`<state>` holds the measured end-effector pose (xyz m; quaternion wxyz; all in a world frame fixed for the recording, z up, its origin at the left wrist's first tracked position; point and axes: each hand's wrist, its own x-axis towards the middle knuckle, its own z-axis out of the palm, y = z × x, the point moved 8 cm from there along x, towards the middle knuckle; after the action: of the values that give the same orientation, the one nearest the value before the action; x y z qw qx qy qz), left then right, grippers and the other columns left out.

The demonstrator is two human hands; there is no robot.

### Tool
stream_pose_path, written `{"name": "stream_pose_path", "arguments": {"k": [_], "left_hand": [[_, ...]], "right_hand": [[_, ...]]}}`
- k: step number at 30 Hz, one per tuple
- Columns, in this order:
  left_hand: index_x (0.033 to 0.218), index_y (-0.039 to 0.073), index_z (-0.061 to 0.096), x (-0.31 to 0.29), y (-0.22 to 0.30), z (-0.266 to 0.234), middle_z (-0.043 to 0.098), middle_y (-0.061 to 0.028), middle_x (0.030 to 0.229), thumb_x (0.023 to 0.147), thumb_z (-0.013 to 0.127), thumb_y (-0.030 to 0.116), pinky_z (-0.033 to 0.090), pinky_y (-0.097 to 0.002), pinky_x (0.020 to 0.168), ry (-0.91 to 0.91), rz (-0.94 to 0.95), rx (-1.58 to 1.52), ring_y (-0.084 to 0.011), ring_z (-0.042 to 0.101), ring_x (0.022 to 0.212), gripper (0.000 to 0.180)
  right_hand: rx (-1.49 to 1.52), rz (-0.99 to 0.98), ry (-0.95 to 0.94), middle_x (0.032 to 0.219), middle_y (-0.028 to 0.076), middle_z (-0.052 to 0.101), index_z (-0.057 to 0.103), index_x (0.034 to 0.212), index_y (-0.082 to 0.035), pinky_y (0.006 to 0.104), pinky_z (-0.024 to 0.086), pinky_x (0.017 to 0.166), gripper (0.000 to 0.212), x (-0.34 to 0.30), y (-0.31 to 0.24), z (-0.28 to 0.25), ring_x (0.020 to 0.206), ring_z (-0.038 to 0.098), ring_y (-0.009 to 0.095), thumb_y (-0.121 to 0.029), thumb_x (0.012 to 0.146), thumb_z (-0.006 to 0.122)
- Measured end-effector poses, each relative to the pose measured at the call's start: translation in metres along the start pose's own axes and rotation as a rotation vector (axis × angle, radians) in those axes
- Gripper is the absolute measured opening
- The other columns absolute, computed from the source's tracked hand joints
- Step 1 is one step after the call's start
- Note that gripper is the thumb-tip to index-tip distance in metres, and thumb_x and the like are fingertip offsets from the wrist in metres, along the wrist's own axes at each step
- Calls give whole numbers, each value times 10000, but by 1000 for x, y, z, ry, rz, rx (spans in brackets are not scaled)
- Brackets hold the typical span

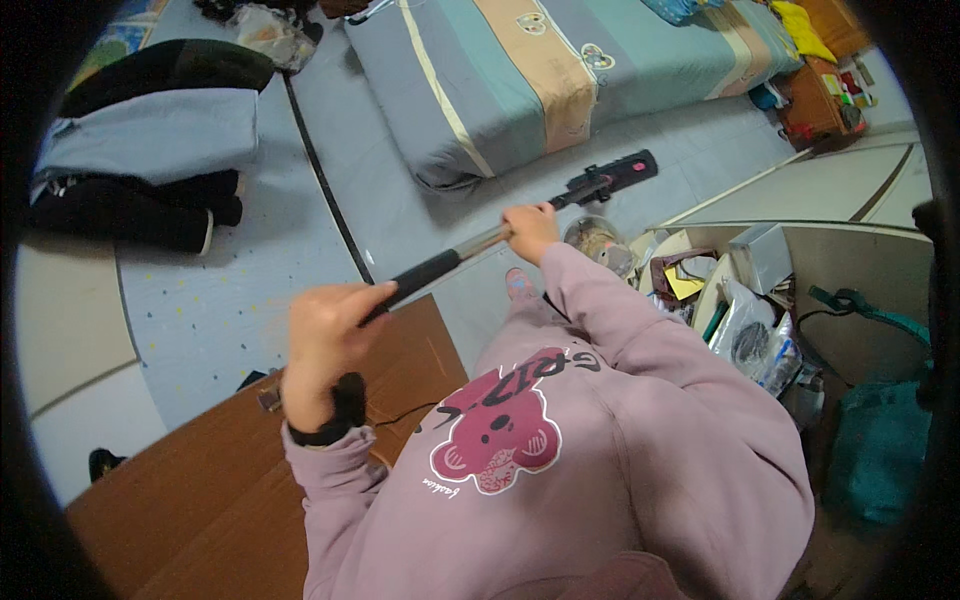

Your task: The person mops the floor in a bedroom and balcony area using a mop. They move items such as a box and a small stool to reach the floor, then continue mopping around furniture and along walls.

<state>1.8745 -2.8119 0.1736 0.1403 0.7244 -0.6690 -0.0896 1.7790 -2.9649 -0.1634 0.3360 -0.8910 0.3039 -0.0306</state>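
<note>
A flat mop with a black grip [425, 277] and a metal pole slants across the view from lower left to upper right. My left hand [335, 318], slightly blurred, is closed around the top end of the grip. Farther along, my right hand [531, 230] is wrapped round the metal pole. Beyond it, the black mop head [622, 176], with a small pink patch, rests on the grey floor [700, 155] beside the bed. A dark band circles my left wrist, and both arms wear pink sleeves.
A bed [460, 80] with striped covers stands ahead. Folded clothes [160, 130] lie at left. A brown wooden surface [230, 480] is at lower left. A transparent bin [600, 245], shelves of packages [755, 330] and a teal bag [880, 450] line the right.
</note>
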Motion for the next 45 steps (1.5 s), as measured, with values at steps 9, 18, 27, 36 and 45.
{"name": "stream_pose_path", "arguments": {"k": [9, 18, 27, 36, 45], "left_hand": [[1104, 147, 675, -44, 63, 131, 649, -107, 774, 729, 767, 149, 508, -405, 592, -63, -350, -36, -312, 639, 695, 386], [1118, 134, 674, -122, 106, 21, 618, -96, 780, 717, 754, 99, 480, -393, 570, -75, -601, 138, -302, 609, 673, 411], [1012, 100, 703, -148, 159, -30, 594, -82, 770, 606, 781, 59, 437, -357, 495, -34, -527, 432, -237, 561, 562, 416], [1030, 96, 691, -179, 125, 2, 642, -77, 829, 659, 778, 86, 473, -364, 537, 53, -562, 150, -260, 615, 649, 381], [1120, 90, 660, -264, 153, 92, 578, -79, 752, 753, 738, 145, 483, -383, 539, 5, -635, 11, -272, 610, 639, 380]], "right_hand": [[-106, 192, 4, 990, 16, 606, 677, 905, -228, 481, 392, 909, 126, -63, 120, 17, 1099, 527, 261, -207, 783, 700], [49, -97, -344, 1034, 58, 612, 683, 966, -199, 489, 449, 865, 163, -81, -39, 60, 1120, 525, 289, -167, 807, 667], [147, -403, -612, 1099, 56, 614, 618, 998, -127, 493, 466, 852, 198, -109, -137, 81, 1140, 527, 271, -144, 805, 653], [-15, -314, -591, 1096, 57, 634, 647, 986, -144, 500, 468, 867, 179, -107, -94, 89, 1137, 547, 284, -184, 812, 646], [-162, -316, -627, 1120, 83, 634, 683, 1063, -156, 490, 470, 926, 245, -163, -36, 159, 1130, 547, 320, -158, 822, 642]]}}
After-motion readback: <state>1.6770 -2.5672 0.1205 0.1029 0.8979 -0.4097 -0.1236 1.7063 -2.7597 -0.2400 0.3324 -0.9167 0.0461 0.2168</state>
